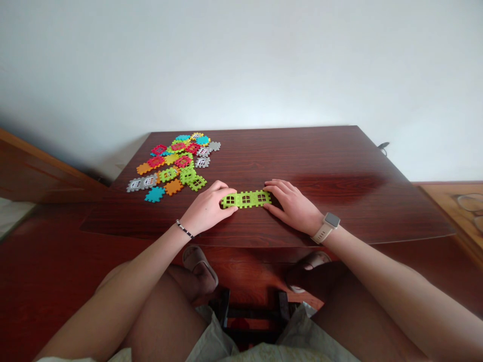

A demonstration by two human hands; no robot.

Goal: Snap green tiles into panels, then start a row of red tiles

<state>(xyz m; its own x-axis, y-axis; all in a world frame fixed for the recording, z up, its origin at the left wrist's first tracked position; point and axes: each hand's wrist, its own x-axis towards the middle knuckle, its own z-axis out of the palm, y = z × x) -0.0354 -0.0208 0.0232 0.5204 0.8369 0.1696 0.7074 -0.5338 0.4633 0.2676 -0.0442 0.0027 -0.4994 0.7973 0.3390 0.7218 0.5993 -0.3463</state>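
My left hand (207, 207) and my right hand (290, 205) grip opposite ends of a lime-green strip of several joined plastic window tiles (246, 199). The strip lies flat on a dark reddish wooden table (302, 151), close to the table's near edge. To the left of my left hand lies a loose heap of interlocking plastic tiles (168, 174) in green, red, orange, teal, yellow and grey. An orange tile (173, 187) in that heap is the closest to my left hand, a little apart from it.
Eyeglasses (470, 203) lie on a lighter wooden surface (437, 201) beyond the table's right side. A dark cable (383, 146) shows at the table's far right corner. My sandaled feet (199, 266) and a low dark stool (252, 311) are below the table's near edge.
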